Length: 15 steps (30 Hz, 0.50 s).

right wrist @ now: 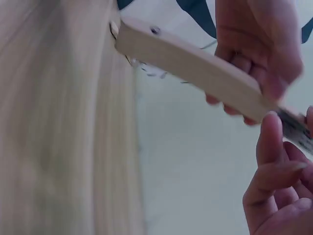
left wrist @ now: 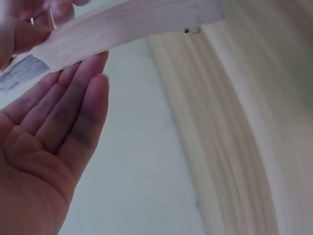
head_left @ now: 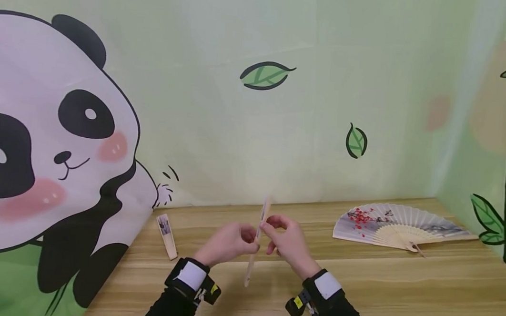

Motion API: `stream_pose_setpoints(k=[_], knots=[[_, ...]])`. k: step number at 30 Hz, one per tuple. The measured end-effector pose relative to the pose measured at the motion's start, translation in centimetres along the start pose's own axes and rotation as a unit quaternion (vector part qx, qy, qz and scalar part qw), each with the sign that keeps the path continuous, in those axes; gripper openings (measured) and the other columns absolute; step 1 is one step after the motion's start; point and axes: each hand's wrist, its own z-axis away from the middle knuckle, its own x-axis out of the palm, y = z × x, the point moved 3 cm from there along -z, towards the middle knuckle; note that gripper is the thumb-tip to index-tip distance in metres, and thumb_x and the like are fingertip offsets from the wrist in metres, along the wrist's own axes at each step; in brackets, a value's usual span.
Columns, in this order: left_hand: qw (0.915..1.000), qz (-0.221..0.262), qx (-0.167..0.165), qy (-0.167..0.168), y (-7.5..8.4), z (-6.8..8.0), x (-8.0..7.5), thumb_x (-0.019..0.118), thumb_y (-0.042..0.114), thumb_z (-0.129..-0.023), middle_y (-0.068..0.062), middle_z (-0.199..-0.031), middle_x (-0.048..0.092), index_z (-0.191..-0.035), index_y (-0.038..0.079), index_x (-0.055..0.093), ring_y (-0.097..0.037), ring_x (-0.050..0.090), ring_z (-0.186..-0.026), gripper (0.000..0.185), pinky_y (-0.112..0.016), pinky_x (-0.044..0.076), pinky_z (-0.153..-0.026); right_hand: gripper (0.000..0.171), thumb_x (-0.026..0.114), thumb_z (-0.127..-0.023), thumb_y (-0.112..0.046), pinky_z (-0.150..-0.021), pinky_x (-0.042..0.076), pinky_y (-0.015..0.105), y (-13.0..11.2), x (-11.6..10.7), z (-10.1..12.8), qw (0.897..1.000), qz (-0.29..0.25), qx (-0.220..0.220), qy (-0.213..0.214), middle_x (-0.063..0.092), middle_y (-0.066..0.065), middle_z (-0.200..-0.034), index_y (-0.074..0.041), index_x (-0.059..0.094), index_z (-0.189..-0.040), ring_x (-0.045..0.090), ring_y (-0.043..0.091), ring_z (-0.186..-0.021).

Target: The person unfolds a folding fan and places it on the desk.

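Observation:
A closed folding fan (head_left: 257, 246) with pale wooden ribs stands nearly upright over the table, between both hands. My left hand (head_left: 230, 243) pinches it at mid-length, thumb on one side and fingers on the other, as the right wrist view shows. Higher up, my right hand (head_left: 289, 241) holds the fan's printed part between thumb and fingertips. The fan's rivet end (right wrist: 155, 30) points down. In the left wrist view, the left fingers (left wrist: 85, 107) lie against the ribs, and the right fingertips (left wrist: 32, 36) are at the opposite edge.
A spread fan (head_left: 361, 225) with red blossoms lies on the table's right side. Another closed fan (head_left: 167, 237) lies to the left of the hands. Behind the wooden table (head_left: 400, 290) hangs a green backdrop (head_left: 219, 142) with a panda and leaves.

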Motion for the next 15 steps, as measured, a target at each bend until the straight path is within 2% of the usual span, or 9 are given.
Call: stream_pose_setpoints(k=[5, 10, 15], knots=[[0.9956, 0.085, 0.009, 0.038, 1.5, -1.7, 1.3, 0.07, 0.02, -0.087, 0.001, -0.089, 0.07, -0.102, 0.01, 0.071, -0.015, 0.065, -0.084, 0.019, -0.037, 0.053, -0.076, 0.024, 0.069, -0.093, -0.026, -0.04, 0.041, 0.024, -1.3, -1.3, 0.4, 0.996, 0.072, -0.027, 0.042, 0.063, 0.01, -0.098, -0.005, 0.07, -0.106, 0.057, 0.022, -0.046], [0.979, 0.188, 0.015, 0.076, 2.1, -3.4, 3.1, 0.07, 0.017, -0.088, -0.005, -0.091, 0.07, -0.109, 0.003, 0.07, -0.019, 0.066, -0.082, 0.025, -0.039, 0.056, -0.077, 0.021, 0.066, -0.095, -0.022, -0.041, 0.047, 0.027, -2.1, -2.7, 0.5, 0.985, 0.155, -0.034, 0.071, 0.065, 0.011, -0.1, -0.005, 0.072, -0.106, 0.058, 0.019, -0.048], [0.966, 0.236, 0.004, 0.105, 3.4, -4.8, 4.2, 0.069, 0.013, -0.089, -0.007, -0.088, 0.069, -0.113, -0.001, 0.069, -0.017, 0.065, -0.08, 0.028, -0.037, 0.056, -0.077, 0.02, 0.064, -0.096, -0.017, -0.049, 0.053, 0.03, -3.0, -4.2, -0.2, 0.981, 0.169, -0.029, 0.088, 0.065, 0.012, -0.093, -0.002, 0.072, -0.105, 0.061, 0.016, -0.055]])
